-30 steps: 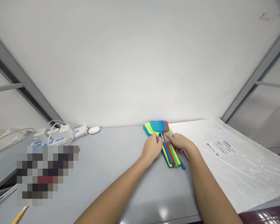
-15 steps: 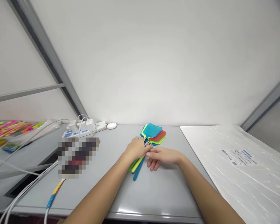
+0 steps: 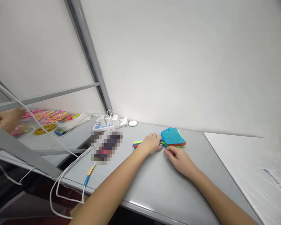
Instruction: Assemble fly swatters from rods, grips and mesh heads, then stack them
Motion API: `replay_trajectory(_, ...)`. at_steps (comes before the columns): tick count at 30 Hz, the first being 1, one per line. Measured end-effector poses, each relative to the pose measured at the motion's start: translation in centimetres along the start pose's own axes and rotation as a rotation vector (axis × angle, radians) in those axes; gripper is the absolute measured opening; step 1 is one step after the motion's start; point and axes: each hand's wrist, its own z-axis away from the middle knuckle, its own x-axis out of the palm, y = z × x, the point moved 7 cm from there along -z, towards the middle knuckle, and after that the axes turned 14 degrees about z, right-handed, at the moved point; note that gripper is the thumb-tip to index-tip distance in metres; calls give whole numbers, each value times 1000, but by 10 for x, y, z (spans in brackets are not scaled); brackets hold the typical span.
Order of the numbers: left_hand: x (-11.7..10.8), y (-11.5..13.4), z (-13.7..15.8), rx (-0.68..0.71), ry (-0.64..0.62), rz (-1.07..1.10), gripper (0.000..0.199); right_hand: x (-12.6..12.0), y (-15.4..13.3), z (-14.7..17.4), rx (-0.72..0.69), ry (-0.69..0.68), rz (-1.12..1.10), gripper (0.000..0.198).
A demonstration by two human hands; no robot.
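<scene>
A bunch of fly swatters (image 3: pixel 172 136) in blue, red and green lies on the grey table, with the heads stacked to the right, a blue one on top. My left hand (image 3: pixel 151 143) is closed over their thin metal shafts from above. To its left the coloured handles (image 3: pixel 137 144) stick out, partly covered by my wrist. My right hand (image 3: pixel 179 159) rests just below the heads with its fingers curled in and thumb against the index finger. Whether anything is pinched there is hidden.
Left of my hands lie a pixelated object (image 3: pixel 107 148), a power strip (image 3: pixel 111 126) with white plugs, and a small white round device (image 3: pixel 132 123). A wrapped white board (image 3: pixel 239 156) covers the right side. Another person's hand (image 3: pixel 10 118) is at the far-left table, near colourful items (image 3: pixel 53 116).
The view has turned left. The swatters have swung from pointing toward me to lying crosswise, handles left. My right hand's fingers have curled in. Another person's hand has come into view.
</scene>
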Motion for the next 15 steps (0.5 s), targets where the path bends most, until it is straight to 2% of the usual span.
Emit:
replay_trajectory(3, -2, 0, -21, 15, -35, -17, 43, -1, 2, -2, 2, 53, 62, 32)
replay_trajectory(7, -7, -11, -42, 16, -96, -28, 46, 5, 6, -5, -16, 22, 126, 32)
replay_trajectory(11, -13, -33, -43, 35, -105, -28, 45, 12, 13, -9, 15, -9, 137, 33)
replay_trajectory(15, -16, -48, -35, 88, -33, -16, 43, 16, 17, -11, 32, -37, 153, 31)
